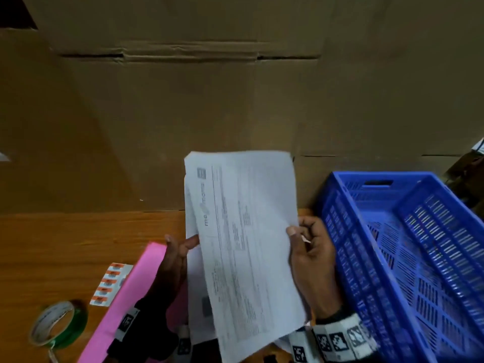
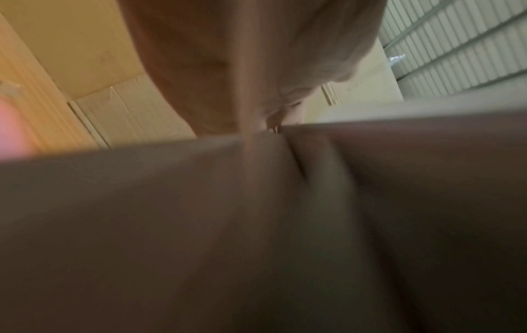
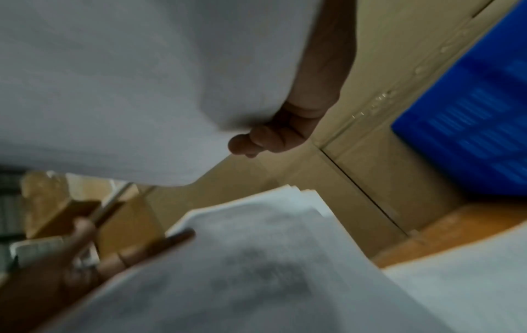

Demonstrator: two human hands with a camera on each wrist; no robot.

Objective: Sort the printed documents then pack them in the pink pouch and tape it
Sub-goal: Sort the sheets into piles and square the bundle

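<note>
Cardboard boxes (image 1: 183, 100), wooden table (image 1: 65, 244), dim light

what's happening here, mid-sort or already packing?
Mid-sort, by the look of it. A person holds a stack of printed documents up over the wooden table: the right hand pinches the top sheet's edge, the left hand grips the sheets behind it. The pink pouch lies on the table under the left arm, and the tape roll sits untouched beside it. A blue crate stands to the right.
</note>
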